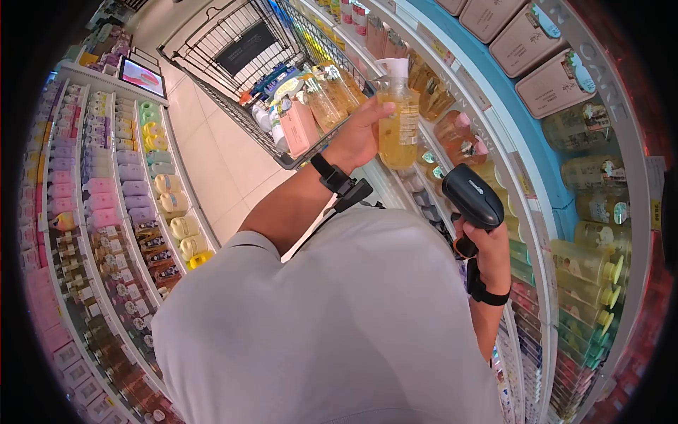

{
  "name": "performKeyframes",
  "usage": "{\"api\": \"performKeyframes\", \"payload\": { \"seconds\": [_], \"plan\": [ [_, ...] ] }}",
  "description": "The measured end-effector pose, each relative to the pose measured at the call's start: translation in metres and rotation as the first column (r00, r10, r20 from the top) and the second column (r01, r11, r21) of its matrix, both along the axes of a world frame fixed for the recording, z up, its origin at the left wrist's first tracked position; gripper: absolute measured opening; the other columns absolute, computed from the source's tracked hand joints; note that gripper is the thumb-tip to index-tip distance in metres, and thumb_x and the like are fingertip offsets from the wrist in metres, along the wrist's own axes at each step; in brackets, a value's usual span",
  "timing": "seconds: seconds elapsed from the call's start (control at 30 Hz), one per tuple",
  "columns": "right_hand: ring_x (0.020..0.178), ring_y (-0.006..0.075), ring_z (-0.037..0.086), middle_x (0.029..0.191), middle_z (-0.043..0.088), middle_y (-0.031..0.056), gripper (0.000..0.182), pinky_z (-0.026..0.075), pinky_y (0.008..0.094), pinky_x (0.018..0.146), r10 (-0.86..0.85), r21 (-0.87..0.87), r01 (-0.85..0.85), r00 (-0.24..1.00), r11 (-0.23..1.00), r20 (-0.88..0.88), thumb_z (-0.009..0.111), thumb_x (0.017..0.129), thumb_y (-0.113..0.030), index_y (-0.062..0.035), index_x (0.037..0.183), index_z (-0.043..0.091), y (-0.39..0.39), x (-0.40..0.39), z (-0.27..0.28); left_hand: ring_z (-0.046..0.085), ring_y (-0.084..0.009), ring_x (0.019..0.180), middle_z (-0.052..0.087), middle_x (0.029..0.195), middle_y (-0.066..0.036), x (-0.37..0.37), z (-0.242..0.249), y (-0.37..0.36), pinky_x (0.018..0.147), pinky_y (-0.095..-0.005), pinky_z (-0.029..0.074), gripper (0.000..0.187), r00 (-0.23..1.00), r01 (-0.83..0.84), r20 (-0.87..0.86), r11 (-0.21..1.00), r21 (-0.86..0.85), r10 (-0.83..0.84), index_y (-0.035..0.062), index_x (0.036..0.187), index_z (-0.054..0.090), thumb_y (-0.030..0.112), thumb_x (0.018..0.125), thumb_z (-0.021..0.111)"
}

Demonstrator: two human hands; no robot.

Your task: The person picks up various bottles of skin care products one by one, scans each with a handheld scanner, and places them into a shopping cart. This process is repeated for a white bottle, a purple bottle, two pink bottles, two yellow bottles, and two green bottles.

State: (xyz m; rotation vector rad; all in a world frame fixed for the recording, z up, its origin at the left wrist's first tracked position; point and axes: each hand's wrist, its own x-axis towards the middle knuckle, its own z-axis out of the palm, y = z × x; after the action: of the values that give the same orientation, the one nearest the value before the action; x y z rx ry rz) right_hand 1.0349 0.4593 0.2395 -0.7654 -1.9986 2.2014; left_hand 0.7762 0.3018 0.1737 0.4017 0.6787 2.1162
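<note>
My left hand (359,138) is closed around a clear pump bottle (399,131) of yellow liquid with a white top, held upright in front of the right-hand shelves. A printed label shows on the bottle's side. In my right hand (487,244) is a black handheld barcode scanner (473,196), its head tilted up toward the bottle. The fingers wrap its handle, which is mostly hidden. Just beyond my left hand stands a shopping cart (282,157) with large bottles of amber liquid (328,99), a pink pack (299,127) and white bottles inside.
Shelves (544,283) with rows of bottles run close along my right side, topped by pink boxes (558,83). Across the tiled aisle floor (212,148), the left shelves (106,212) hold many coloured bottles. A lit screen (143,76) stands at their far end.
</note>
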Motion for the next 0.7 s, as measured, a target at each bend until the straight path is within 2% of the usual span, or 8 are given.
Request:
{"api": "performKeyframes", "payload": {
  "seconds": [0.13, 0.3, 0.33, 0.4, 0.43, 0.5, 0.57, 0.7],
  "plan": [
    [0.072, 0.0128, 0.056, 0.08, 0.062, 0.0047, 0.027, 0.045, 0.0274, 0.065, -0.013, -0.043, 0.015, 0.998, 0.999, 0.061, 0.064, 0.081, -0.014, -0.0018, 0.105, 0.062, 0.005, 0.0, -0.012, 0.064, -0.0224, 0.102, 0.063, 0.114, -0.01, -0.057, -0.048, -0.052, 0.089, -0.0373, 0.053, 0.035, 0.958, -0.285, -0.017, 0.939, -0.193, 0.287, 0.0016, 0.124, 0.052, 0.018, 0.094, 0.059],
    [0.066, 0.0101, 0.055, 0.076, 0.062, 0.0036, 0.019, 0.043, 0.025, 0.057, -0.085, -0.082, 0.096, 0.989, 0.992, 0.12, 0.064, 0.081, -0.011, -0.0026, 0.098, 0.064, 0.012, 0.002, -0.031, 0.067, -0.0224, 0.093, 0.066, 0.103, -0.012, -0.122, -0.105, -0.142, 0.083, -0.0354, 0.055, 0.028, 0.736, -0.648, -0.226, 0.568, -0.507, 0.638, -0.0044, 0.114, 0.057, 0.015, 0.094, 0.058],
    [0.066, 0.0102, 0.056, 0.076, 0.062, 0.0035, 0.018, 0.044, 0.0253, 0.057, -0.096, -0.07, 0.106, 0.987, 0.992, 0.13, 0.064, 0.082, -0.012, -0.0029, 0.098, 0.064, 0.014, 0.001, -0.034, 0.067, -0.0224, 0.093, 0.066, 0.103, -0.012, -0.131, -0.11, -0.157, 0.083, -0.0354, 0.055, 0.028, 0.734, -0.65, -0.228, 0.565, -0.508, 0.639, -0.0044, 0.114, 0.057, 0.015, 0.094, 0.058],
    [0.066, 0.0103, 0.056, 0.075, 0.062, 0.0033, 0.018, 0.044, 0.0255, 0.056, -0.101, -0.061, 0.111, 0.984, 0.992, 0.145, 0.064, 0.082, -0.013, -0.0032, 0.098, 0.064, 0.016, -0.001, -0.041, 0.067, -0.0227, 0.086, 0.067, 0.098, -0.012, -0.141, -0.113, -0.179, 0.078, -0.0352, 0.055, 0.031, 0.645, -0.69, -0.317, 0.352, -0.633, 0.695, -0.0055, 0.112, 0.058, 0.014, 0.089, 0.064],
    [0.066, 0.0102, 0.056, 0.075, 0.062, 0.0032, 0.019, 0.045, 0.0258, 0.057, -0.097, -0.056, 0.107, 0.984, 0.993, 0.151, 0.064, 0.083, -0.014, -0.0033, 0.098, 0.064, 0.016, -0.003, -0.044, 0.067, -0.0227, 0.086, 0.067, 0.098, -0.012, -0.145, -0.116, -0.186, 0.078, -0.0352, 0.055, 0.031, 0.643, -0.689, -0.317, 0.346, -0.636, 0.697, -0.0055, 0.112, 0.058, 0.014, 0.089, 0.064],
    [0.066, 0.0101, 0.057, 0.075, 0.062, 0.0031, 0.02, 0.046, 0.026, 0.058, -0.092, -0.05, 0.101, 0.983, 0.994, 0.159, 0.065, 0.083, -0.015, -0.0034, 0.099, 0.064, 0.016, -0.012, -0.045, 0.067, -0.0222, 0.078, 0.068, 0.095, -0.01, -0.153, -0.117, -0.193, 0.07, -0.0349, 0.053, 0.025, 0.586, -0.702, -0.427, 0.168, -0.692, 0.689, -0.0034, 0.103, 0.063, 0.011, 0.084, 0.07],
    [0.067, 0.0101, 0.057, 0.076, 0.062, 0.0032, 0.02, 0.047, 0.0256, 0.058, -0.074, -0.064, 0.089, 0.976, 0.994, 0.204, 0.065, 0.083, -0.015, -0.0028, 0.099, 0.063, 0.014, -0.022, -0.043, 0.067, -0.0235, 0.079, 0.068, 0.095, -0.012, -0.174, -0.132, -0.207, 0.07, -0.0361, 0.053, 0.03, 0.585, -0.7, -0.462, 0.126, -0.703, 0.666, -0.0044, 0.103, 0.063, 0.014, 0.082, 0.073],
    [0.069, 0.0127, 0.057, 0.08, 0.062, 0.0053, 0.024, 0.046, 0.0264, 0.061, -0.073, -0.055, 0.091, 0.961, 0.994, 0.267, 0.065, 0.083, -0.016, -0.003, 0.103, 0.06, 0.011, -0.041, -0.049, 0.068, -0.026, 0.08, 0.069, 0.092, -0.016, -0.203, -0.138, -0.22, 0.071, -0.0374, 0.053, 0.042, 0.579, -0.721, -0.671, -0.094, -0.687, 0.463, -0.0056, 0.102, 0.065, 0.025, 0.075, 0.078]
  ]
}}
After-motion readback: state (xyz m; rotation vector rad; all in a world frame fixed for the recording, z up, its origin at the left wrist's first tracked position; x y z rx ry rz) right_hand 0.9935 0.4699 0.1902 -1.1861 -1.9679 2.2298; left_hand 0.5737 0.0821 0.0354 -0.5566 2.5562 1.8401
